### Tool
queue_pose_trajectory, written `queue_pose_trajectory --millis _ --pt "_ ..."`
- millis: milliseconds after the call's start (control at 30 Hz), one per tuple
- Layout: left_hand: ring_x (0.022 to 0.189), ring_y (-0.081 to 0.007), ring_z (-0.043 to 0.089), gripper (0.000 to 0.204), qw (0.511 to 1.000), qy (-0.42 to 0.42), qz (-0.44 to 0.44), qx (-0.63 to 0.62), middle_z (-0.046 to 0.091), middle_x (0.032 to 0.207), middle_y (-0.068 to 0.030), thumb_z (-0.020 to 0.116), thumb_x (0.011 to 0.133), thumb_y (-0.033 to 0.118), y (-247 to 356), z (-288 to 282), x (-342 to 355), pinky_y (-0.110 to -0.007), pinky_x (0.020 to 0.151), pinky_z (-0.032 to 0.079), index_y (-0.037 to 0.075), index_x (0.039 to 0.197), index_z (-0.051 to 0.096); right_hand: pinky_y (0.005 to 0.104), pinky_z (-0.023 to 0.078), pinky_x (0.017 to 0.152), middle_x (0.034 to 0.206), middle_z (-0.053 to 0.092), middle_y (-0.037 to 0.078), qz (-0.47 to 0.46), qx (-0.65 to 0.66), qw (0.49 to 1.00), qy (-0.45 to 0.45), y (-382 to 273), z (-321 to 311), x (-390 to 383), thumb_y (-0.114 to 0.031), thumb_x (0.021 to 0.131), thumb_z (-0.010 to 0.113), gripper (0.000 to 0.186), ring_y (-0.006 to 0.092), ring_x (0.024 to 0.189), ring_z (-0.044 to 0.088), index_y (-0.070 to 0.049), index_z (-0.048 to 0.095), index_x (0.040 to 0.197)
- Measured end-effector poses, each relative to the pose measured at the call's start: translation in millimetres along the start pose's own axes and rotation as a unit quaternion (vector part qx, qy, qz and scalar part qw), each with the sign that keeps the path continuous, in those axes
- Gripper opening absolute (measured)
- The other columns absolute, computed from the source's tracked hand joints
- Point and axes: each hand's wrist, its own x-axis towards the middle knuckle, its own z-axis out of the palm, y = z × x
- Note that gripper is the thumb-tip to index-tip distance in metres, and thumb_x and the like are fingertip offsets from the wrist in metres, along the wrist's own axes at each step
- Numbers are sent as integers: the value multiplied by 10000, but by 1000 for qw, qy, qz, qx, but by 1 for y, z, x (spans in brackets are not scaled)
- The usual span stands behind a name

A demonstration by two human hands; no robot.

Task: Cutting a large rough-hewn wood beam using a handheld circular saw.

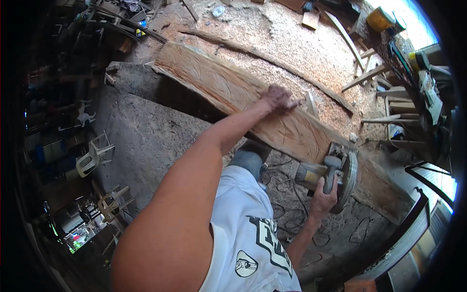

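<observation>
Grey metal and a dark handle fill the right hand (325,198), whose fingers are wrapped around the grip of a circular saw (333,162) at 4 o'clock. That wrist is bent upward, its forearm rising from 5 o'clock beside the white shirt (243,194). The saw sits at the near-right stretch of a thick wooden plank (214,80), its round guard turned toward 3 o'clock. The plank slants from 11 o'clock down toward 4 o'clock, its pale face streaked with rough marks. At 1 o'clock the left hand (279,99) lies on the plank near its far edge, the arm stretched long from 7 o'clock; I cannot tell whether its fingers are spread or curled against the wood. Just beyond the plank, a narrow strip of wood (272,58) lies over sawdust (243,24). Farther out, between 1 and 2 o'clock, stands a yellow tub (380,19), its contents not visible. A smaller yellow container (418,61) with a dark end sits at 2 o'clock, and a white container (396,131) at 3 o'clock; what either holds cannot be told. Pale plastic chairs (94,155) stand at 8 and 9 o'clock.
</observation>
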Motion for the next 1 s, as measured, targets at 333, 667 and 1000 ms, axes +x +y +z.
queue_pose_trajectory --millis 333,667,1000 --pt "576 -239 633 517 968 -134 -76 -196 679 653 -125 582 933 578 -27 26 40 -430 597 522 119 779 766 512 569 882 1147 684 358 -21 38 998 41 22 48 21 -184 934 675 550 507 1070 681 33 548 1424" --pt "763 -346 718 307 940 -34 294 168 739 911 -114 594 1016 265 -34 27 70 -495 599 544 157 1294 666 514 586 856 1099 710 302 45 -4 996 74 32 67 46 -234 886 730 630 474 986 706 -14 530 1442" --pt "774 -379 710 199 952 -96 256 137 727 868 -149 652 944 299 -24 15 61 -518 622 540 120 1032 656 513 598 856 1053 736 281 132 -4 990 57 10 69 46 -242 877 751 657 448 976 725 -44 524 1461"
